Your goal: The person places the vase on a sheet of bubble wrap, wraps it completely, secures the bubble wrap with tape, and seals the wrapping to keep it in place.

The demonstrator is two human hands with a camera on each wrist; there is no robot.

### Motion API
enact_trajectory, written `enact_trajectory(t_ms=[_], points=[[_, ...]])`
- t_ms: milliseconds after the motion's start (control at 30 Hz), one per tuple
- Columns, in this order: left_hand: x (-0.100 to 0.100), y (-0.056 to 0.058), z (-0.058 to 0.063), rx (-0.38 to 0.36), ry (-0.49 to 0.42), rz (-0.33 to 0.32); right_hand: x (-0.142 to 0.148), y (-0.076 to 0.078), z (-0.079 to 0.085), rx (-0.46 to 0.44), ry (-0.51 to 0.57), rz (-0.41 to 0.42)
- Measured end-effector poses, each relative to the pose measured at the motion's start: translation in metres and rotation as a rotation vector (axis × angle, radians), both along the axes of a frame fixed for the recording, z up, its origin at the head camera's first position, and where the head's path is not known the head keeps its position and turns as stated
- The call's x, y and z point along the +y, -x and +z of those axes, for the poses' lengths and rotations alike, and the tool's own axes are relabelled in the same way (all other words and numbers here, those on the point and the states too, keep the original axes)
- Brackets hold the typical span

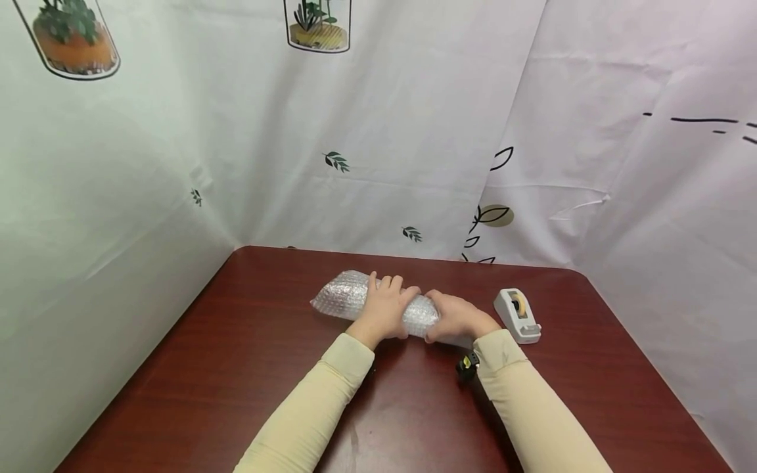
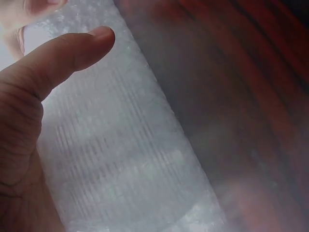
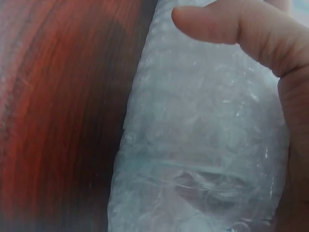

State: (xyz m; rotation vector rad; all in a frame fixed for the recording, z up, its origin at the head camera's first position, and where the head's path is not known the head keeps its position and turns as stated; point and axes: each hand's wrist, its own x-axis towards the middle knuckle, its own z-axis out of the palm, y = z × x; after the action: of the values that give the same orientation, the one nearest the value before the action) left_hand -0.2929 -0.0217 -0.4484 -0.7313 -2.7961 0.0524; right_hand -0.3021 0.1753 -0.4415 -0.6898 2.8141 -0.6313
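Note:
A long bundle of clear bubble wrap (image 1: 342, 295) lies slantwise on the dark red table, its loose left end flattened to a point. My left hand (image 1: 387, 310) grips its middle, thumb on the near side and fingers over the top. Just to the right, my right hand (image 1: 457, 316) holds the bundle towards its right end. In the left wrist view, fine parallel lines show on the bubble wrap (image 2: 125, 140) beneath the thumb. Crinkled layers of the wrap (image 3: 203, 111) fill the right wrist view. What lies inside cannot be made out.
A white tape dispenser (image 1: 518, 316) with a yellowish roll stands right of my right hand. The wooden table (image 1: 266, 368) reaches back to white printed cloth (image 1: 378, 197), which also hangs on both sides. A small black device (image 1: 467, 366) sits at my right wrist.

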Motion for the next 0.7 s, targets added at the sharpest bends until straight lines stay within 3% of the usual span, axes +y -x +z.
enact_trajectory(t_ms=[367,700], points=[[0.002,0.004,-0.002,-0.021,0.015,0.011,0.007,0.015,-0.001,-0.146,0.095,0.04],[0.004,0.006,-0.004,0.001,0.033,0.014,0.011,0.026,0.001,-0.213,0.076,0.059]])
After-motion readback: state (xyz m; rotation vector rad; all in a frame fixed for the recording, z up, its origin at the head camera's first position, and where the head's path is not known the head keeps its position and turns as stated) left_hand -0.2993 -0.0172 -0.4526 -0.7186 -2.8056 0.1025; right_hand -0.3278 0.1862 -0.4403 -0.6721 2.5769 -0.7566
